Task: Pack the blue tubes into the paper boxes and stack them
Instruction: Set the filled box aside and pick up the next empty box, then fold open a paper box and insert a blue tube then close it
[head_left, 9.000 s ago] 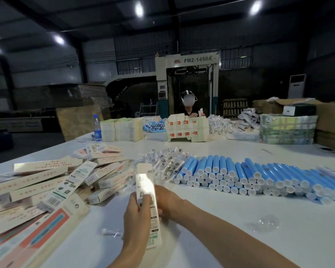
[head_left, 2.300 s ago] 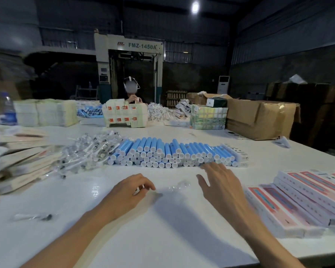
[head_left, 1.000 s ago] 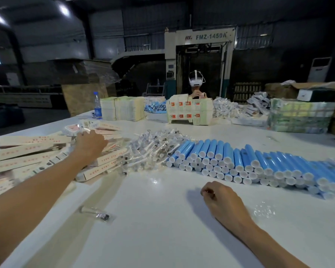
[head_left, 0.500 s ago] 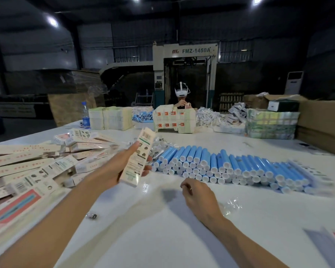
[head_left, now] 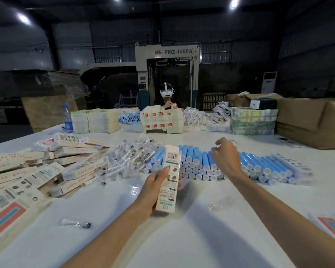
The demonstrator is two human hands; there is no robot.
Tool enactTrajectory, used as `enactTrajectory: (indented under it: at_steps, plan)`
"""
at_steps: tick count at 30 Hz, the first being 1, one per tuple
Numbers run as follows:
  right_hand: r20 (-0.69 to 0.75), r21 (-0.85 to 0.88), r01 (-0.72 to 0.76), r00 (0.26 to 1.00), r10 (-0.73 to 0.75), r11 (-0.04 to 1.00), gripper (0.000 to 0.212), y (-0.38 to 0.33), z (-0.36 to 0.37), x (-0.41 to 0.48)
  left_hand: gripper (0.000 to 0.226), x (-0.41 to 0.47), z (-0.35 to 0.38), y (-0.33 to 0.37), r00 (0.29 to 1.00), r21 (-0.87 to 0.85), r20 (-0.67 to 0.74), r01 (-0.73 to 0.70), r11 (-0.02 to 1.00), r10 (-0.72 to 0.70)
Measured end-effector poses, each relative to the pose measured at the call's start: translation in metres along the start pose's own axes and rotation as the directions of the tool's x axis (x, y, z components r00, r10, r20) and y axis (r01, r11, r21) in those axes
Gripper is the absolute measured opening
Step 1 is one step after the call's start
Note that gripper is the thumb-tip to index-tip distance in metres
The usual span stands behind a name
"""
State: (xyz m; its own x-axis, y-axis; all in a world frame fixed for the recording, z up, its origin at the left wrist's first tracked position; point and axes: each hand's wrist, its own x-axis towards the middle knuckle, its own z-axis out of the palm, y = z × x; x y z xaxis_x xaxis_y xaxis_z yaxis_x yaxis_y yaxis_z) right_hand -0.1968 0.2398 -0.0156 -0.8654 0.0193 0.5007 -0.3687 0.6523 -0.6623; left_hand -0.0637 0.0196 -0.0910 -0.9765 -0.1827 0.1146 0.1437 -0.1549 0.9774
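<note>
Blue tubes (head_left: 193, 155) lie in a long stacked row across the surface (head_left: 182, 244) with their caps toward you, so one is easy to lift from the top. Your left hand (head_left: 153, 190) grips a paper box (head_left: 168, 176) by its lower half and holds it nearly upright beside the left end of the row. I judge this leaves its top end free for loading. Your right hand (head_left: 225, 161) is over the middle of the row with fingers curled down. Whether it already pinches a tube, I cannot tell. Flat boxes (head_left: 66, 167) lie in a loose pile at your left, within reach.
</note>
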Motion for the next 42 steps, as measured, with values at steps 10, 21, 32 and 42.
enactTrajectory:
  at_steps: [10,21,32,42]
  plan:
    - [0.306,-0.441,0.025,0.944,0.124,0.897,0.025,0.022,0.03,0.049,0.042,0.001,-0.002,-0.008,0.997,-0.026,0.08,0.018,0.999,-0.016]
    - [0.162,0.611,-0.196,0.979,0.122,0.767,0.028,-0.031,-0.012,-0.014,0.048,-0.001,-0.003,0.004,0.981,-0.033,0.186,-0.047,0.998,0.052]
    - [0.085,0.784,0.041,0.981,-0.173,0.62,0.062,-0.08,-0.036,-0.029,0.045,-0.014,0.003,0.016,0.977,0.069,0.207,-0.071,0.995,0.056]
    - [0.383,0.505,0.053,0.881,-0.278,0.862,0.053,-0.076,-0.025,-0.023,0.034,-0.015,0.011,0.013,0.981,0.039,0.171,-0.098,0.994,0.089]
